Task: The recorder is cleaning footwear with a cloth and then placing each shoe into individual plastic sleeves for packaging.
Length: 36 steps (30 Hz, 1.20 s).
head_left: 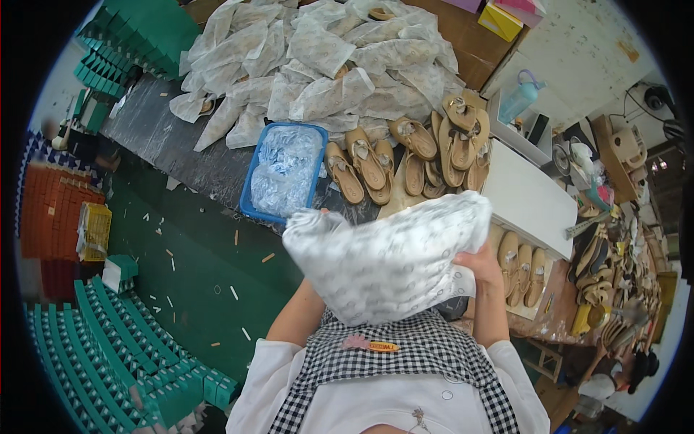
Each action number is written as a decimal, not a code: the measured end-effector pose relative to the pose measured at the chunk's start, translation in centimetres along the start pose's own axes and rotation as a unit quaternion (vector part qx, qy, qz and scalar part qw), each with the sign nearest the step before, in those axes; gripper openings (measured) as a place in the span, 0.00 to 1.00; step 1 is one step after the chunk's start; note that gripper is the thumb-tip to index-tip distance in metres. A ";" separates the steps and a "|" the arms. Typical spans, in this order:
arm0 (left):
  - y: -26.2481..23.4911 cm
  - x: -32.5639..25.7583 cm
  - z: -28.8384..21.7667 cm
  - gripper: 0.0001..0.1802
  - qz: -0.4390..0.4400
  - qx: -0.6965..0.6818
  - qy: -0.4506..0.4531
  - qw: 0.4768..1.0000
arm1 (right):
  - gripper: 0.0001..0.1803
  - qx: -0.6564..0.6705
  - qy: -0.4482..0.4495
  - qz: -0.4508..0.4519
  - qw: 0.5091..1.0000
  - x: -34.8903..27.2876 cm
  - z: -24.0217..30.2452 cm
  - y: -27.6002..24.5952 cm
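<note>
A bulky bundle of white printed tissue paper (394, 257) is held up in front of my checked apron, slightly blurred. What lies inside the paper is hidden. At its right end, my right hand (483, 265) is closed on the paper, thumb on the near face. Most of my left hand (324, 210) is behind the bundle's bunched left end, with only a bit of finger showing above the edge. Just beyond stand tan sandals (372, 170) in a row on the dark table (163, 119). A blue basket (246, 189) of crumpled clear plastic is left of them.
A large heap of paper-wrapped shoes (325, 65) covers the far table. Green boxes (137, 347) are stacked at lower left, orange boxes (58, 210) beyond. To the right are a white box lid (531, 199), more tan shoes (522, 271) and a pale blue bottle (519, 101). Another person (603, 376) is at lower right.
</note>
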<state>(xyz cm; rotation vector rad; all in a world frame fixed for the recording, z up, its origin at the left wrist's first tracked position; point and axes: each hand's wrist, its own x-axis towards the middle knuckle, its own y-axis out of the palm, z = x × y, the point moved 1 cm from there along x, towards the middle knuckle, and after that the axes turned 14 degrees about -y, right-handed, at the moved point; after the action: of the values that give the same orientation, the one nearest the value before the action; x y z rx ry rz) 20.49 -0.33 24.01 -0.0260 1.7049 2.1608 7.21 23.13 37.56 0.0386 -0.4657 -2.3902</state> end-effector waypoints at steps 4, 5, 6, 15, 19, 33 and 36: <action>8.2 -3.5 1.1 0.32 0.042 0.194 0.063 0.978 | 0.42 -0.022 0.007 -0.101 0.995 -1.9 0.3 -3.6; 7.3 -4.2 0.5 0.35 0.029 0.209 0.058 0.976 | 0.43 -0.018 0.018 -0.140 0.990 -2.3 0.4 -3.8; 7.4 -4.8 0.4 0.35 0.029 0.209 0.061 0.976 | 0.43 -0.039 0.007 -0.141 0.989 -2.7 0.0 -4.2; 9.4 -5.9 -1.4 0.35 -0.193 0.503 0.055 0.841 | 0.42 0.008 -0.010 -0.172 0.985 -6.5 -3.8 -6.1; 9.7 -7.5 -2.0 0.35 -0.140 0.546 0.058 0.824 | 0.43 -0.047 -0.038 -0.147 0.987 -7.7 -2.1 -6.6; 26.4 -7.4 5.7 0.19 -0.184 0.947 0.214 0.153 | 0.61 -0.341 -0.132 0.116 0.923 -0.2 0.9 0.2; 28.7 -6.2 7.6 0.18 -0.096 0.979 0.178 0.019 | 0.62 -0.364 -0.230 0.184 0.884 3.5 3.2 6.6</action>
<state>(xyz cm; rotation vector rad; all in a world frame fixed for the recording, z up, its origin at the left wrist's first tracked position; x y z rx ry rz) 19.06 -0.29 54.28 -0.0197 2.5452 -1.9141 8.21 17.28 43.17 -0.8888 0.2356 -2.0352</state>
